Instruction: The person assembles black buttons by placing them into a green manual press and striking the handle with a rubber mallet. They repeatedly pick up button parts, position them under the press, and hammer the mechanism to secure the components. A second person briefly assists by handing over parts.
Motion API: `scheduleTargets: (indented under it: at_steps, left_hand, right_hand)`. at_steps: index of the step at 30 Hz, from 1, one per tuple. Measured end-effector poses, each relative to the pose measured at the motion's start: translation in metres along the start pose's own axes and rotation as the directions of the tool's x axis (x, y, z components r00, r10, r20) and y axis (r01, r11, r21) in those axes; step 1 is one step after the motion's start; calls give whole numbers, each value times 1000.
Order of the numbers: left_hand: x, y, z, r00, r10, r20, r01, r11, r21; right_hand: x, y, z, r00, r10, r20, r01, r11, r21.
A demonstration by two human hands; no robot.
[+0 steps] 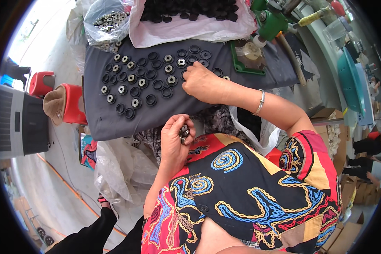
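Note:
My left hand (173, 134) is curled closed around several small metal bearings (184, 132), held in front of my chest near the table's front edge. Over the dark cloth, my right hand (204, 84) is lowered with its fingers pinched together among the black rings; what lies under the fingertips is hidden. Many black rings (167, 92) lie spread in rough rows. Some have a shiny metal bearing (136, 102) seated in the middle, while others show an open center. A bearing-filled ring (171, 80) lies just left of my right hand.
Behind the rings sit a clear bag of metal bearings (110, 21) and a white sack of black parts (190, 31). A green hand press (269, 25) stands on the right of the dark cloth (98, 125). At left is a red stool (74, 103) with a brown hat (55, 103).

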State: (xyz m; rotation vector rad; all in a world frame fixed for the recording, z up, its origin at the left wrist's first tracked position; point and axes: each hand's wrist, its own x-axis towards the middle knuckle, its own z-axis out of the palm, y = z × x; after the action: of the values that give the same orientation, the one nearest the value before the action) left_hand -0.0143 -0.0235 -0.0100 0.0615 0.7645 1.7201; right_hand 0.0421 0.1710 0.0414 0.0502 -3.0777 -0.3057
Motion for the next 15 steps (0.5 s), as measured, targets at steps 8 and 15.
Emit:
scheduleTargets:
  at_steps: [8, 15]
  left_hand:
    - [6, 3, -1, 998, -40, -46, 32, 985, -170]
    - [7, 1, 7, 997, -47, -68, 33, 980, -195]
  right_hand:
    - [-7, -2, 4, 984, 54, -171, -53, 999, 11]
    - [-26, -58, -23, 967, -60, -250, 148, 924, 352]
